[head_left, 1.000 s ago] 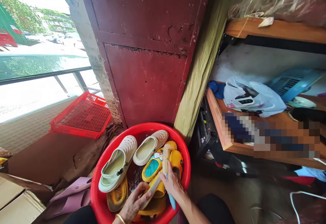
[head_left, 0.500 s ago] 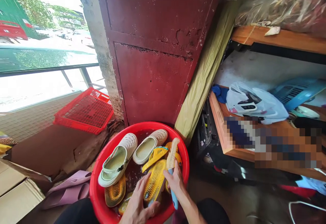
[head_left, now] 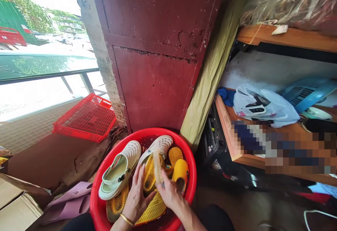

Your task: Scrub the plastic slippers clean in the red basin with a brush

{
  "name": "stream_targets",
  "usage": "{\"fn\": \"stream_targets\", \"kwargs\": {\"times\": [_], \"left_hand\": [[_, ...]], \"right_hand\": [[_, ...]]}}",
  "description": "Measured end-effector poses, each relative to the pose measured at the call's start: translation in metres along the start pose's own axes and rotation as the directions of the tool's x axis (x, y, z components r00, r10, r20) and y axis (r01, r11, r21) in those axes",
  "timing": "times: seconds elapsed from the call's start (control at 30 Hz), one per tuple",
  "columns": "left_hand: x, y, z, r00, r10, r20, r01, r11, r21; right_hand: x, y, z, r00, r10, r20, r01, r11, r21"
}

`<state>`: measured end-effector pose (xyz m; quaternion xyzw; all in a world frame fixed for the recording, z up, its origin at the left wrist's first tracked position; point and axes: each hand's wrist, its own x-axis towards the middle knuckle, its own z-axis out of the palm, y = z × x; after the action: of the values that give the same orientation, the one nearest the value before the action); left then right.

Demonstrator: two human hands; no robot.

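Observation:
My left hand (head_left: 135,192) has its fingers along the side of a yellow sandal (head_left: 149,175) and its thumb near the lower end. The sandal's ridged face is towards me. In my right hand (head_left: 170,192) is a scrub brush with pale bristles (head_left: 158,164), close beside that sandal; its handle is hidden by the hand. Two white clogs (head_left: 119,175) lie further back in a red basin (head_left: 193,175) of dark water. More yellow footwear is around them: a clog (head_left: 181,173) at the right and ridged soles (head_left: 154,210) below my hands.
Pink slippers (head_left: 76,204) and cardboard (head_left: 19,203) lie left of the basin. A red plastic crate (head_left: 86,117) rests behind them. A dark red door (head_left: 155,83) rises behind the basin. Wooden shelves (head_left: 229,133) with a plastic bag (head_left: 263,106) stand at the right.
My right hand has moved left with the brush, towards the sandal. The yellow sandal has shifted up and left, now overlapping a white clog. My left hand has moved slightly left.

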<state>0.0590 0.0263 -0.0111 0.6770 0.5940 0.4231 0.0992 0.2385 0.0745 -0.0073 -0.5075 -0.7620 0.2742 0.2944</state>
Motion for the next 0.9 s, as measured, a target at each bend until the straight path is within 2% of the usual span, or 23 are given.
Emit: {"fn": "stream_targets", "kwargs": {"times": [0.07,0.13,0.17,0.23,0.3,0.4,0.47,0.53,0.63,0.7,0.77,0.8,0.87,0.9], "left_hand": [[-0.007,-0.020,0.003,0.997,-0.082,-0.008,0.081,0.995,-0.063],[-0.016,-0.034,0.002,0.974,-0.225,0.005,0.221,0.955,-0.197],[-0.020,-0.038,0.001,0.946,-0.322,0.038,0.318,0.901,-0.296],[-0.026,-0.042,-0.002,0.848,-0.508,0.153,0.511,0.706,-0.490],[-0.027,-0.039,-0.003,0.735,-0.626,0.260,0.625,0.477,-0.618],[-0.022,-0.032,0.000,0.596,-0.749,0.289,0.662,0.254,-0.705],[-0.020,-0.029,0.001,0.502,-0.807,0.311,0.673,0.138,-0.727],[-0.019,-0.029,-0.002,0.436,-0.823,0.365,0.680,0.037,-0.732],[-0.018,-0.028,-0.013,0.408,-0.804,0.432,0.621,-0.102,-0.777],[-0.016,-0.026,-0.022,0.402,-0.763,0.506,0.577,-0.218,-0.787],[-0.014,-0.022,-0.027,0.400,-0.703,0.589,0.578,-0.305,-0.757],[-0.014,-0.021,-0.028,0.396,-0.685,0.612,0.590,-0.321,-0.741],[-0.013,-0.019,-0.025,0.397,-0.684,0.613,0.615,-0.297,-0.730],[-0.012,-0.020,-0.023,0.405,-0.694,0.596,0.631,-0.260,-0.731]], "right_hand": [[-0.014,-0.002,0.008,0.976,-0.166,0.137,0.185,0.973,-0.137],[-0.022,-0.003,0.013,0.937,-0.235,0.257,0.293,0.932,-0.213],[-0.023,-0.001,0.014,0.928,-0.243,0.284,0.317,0.914,-0.253],[-0.014,0.004,0.013,0.936,-0.201,0.290,0.303,0.879,-0.368],[0.004,0.011,0.008,0.965,-0.083,0.248,0.201,0.844,-0.497],[0.023,0.017,0.001,0.983,0.034,0.183,0.078,0.817,-0.571],[0.016,0.015,0.006,0.981,0.000,0.194,0.106,0.839,-0.534],[-0.006,0.011,0.019,0.969,-0.068,0.238,0.181,0.850,-0.496],[-0.048,0.006,0.042,0.931,-0.167,0.326,0.315,0.818,-0.481],[-0.059,0.007,0.048,0.923,-0.189,0.335,0.346,0.788,-0.508],[-0.049,0.011,0.042,0.944,-0.174,0.279,0.304,0.784,-0.542],[-0.038,0.012,0.036,0.959,-0.157,0.237,0.265,0.797,-0.542],[-0.018,0.015,0.025,0.995,-0.042,0.095,0.086,0.848,-0.522],[-0.012,0.016,0.022,0.998,-0.033,0.061,0.060,0.857,-0.512]]}}
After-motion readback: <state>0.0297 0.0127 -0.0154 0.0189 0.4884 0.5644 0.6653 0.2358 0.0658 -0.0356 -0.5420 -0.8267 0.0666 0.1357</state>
